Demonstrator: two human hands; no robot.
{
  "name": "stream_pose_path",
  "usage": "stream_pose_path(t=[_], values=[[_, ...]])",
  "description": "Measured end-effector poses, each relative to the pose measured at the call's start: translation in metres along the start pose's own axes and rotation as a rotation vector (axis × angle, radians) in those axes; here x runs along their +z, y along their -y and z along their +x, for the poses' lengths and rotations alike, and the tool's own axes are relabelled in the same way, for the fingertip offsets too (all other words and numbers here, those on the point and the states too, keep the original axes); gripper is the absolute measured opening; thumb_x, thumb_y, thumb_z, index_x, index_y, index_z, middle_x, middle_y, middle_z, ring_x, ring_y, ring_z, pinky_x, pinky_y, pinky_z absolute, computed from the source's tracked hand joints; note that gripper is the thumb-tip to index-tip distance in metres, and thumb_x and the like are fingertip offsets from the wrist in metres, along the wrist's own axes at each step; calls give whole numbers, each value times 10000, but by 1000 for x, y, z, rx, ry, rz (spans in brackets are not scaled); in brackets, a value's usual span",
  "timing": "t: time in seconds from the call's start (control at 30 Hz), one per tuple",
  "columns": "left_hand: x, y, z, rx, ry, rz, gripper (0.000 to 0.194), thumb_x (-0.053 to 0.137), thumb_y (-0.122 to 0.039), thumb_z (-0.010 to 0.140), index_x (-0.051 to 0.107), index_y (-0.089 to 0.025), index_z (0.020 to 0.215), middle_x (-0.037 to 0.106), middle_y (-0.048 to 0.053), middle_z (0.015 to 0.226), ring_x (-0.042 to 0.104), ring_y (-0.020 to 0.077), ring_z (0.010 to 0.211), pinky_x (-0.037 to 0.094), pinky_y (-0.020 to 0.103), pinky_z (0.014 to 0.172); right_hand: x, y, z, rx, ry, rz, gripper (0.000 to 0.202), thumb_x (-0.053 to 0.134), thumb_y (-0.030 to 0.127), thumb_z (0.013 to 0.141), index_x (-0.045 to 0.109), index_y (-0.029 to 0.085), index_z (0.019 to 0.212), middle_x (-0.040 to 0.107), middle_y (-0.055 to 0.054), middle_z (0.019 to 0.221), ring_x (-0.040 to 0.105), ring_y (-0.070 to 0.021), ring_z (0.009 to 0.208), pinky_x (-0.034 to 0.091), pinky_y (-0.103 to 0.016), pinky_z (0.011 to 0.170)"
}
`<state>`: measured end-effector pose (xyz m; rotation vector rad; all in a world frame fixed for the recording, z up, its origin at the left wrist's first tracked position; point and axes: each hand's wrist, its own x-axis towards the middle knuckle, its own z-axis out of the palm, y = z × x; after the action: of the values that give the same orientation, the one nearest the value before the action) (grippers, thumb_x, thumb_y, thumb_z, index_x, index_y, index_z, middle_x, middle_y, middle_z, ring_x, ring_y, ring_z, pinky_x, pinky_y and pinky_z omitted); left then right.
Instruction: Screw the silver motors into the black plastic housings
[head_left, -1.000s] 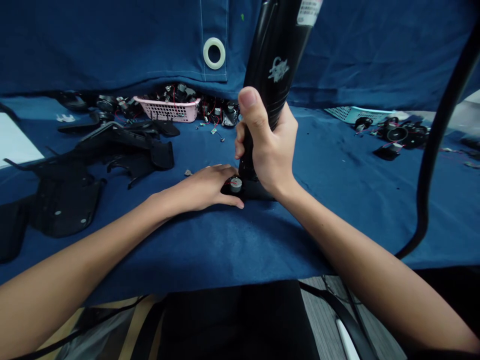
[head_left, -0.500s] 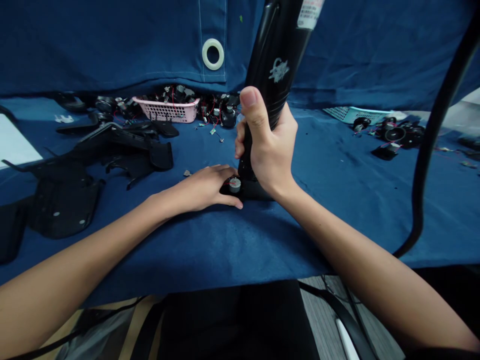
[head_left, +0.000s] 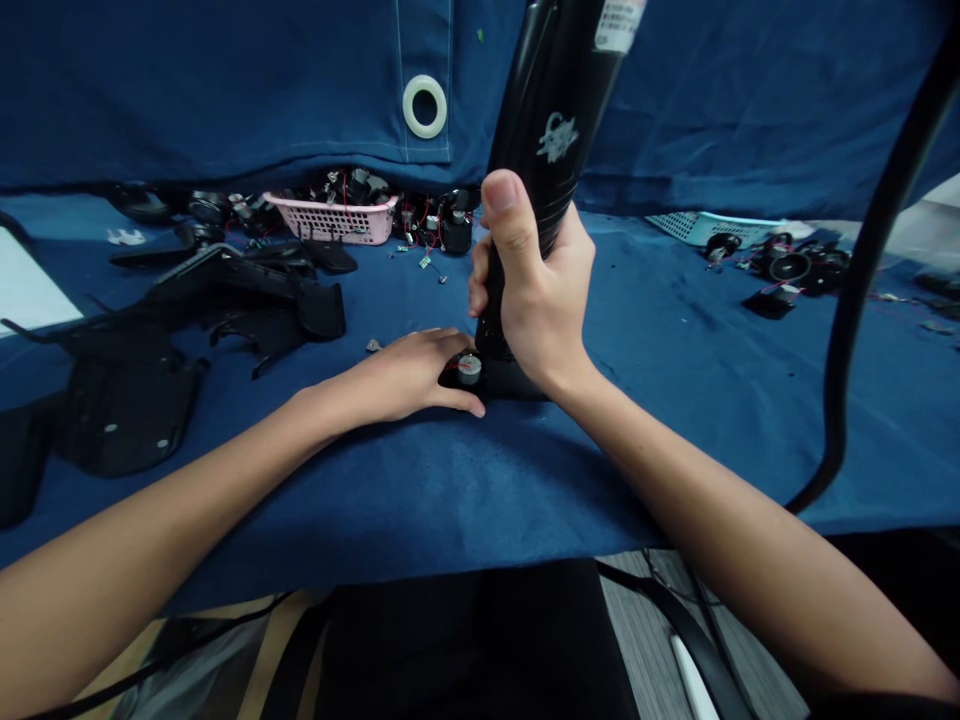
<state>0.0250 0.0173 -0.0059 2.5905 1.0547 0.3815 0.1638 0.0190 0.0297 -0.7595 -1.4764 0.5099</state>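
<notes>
My right hand (head_left: 536, 280) is wrapped round a large black cylindrical tool (head_left: 559, 120), thumb lying up along its side. A white printed label and a silvery scuff show on the tool, which leans slightly to the right. Its lower end stands at a small black part (head_left: 514, 382) lying on the cloth; the exact contact is hidden. My left hand (head_left: 409, 375) grips the left end of this part between thumb and fingers. Between them sits a small round silver motor (head_left: 469, 369) with a red wire.
Black moulded plastic pieces (head_left: 135, 400) lie at the left on the blue cloth (head_left: 465, 500). A pink basket (head_left: 337, 222) of small wired parts stands behind. At the right back are a light-blue basket (head_left: 697, 229) and black wired parts (head_left: 795, 265). A thick black hose (head_left: 836, 400) hangs at the right.
</notes>
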Motion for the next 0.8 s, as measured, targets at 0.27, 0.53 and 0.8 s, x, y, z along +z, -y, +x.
stream_pose_path(t=[0.27,0.53,0.8], values=[[-1,-1,2,-9,11,-11,622,730,-529,777,544,-168,1248,626,120,1243,593,300,1140,446,373,956,0,3,0,28,7,18,503,392,739,830,492,250,893,577,49,656,684,-116,662,535,-241,517],[-1,1,3,-15,15,-14,656,722,-557,773,542,-155,1259,611,129,1273,573,305,1175,433,375,974,2,2,-1,12,-21,8,484,419,733,826,480,254,866,506,61,583,654,-108,592,516,-245,491],[-2,1,3,-17,16,-26,638,713,-576,771,555,-161,1229,632,115,1236,600,294,1123,446,353,928,-4,4,0,20,89,-28,528,325,756,850,485,259,934,594,30,685,688,-131,682,541,-264,543]])
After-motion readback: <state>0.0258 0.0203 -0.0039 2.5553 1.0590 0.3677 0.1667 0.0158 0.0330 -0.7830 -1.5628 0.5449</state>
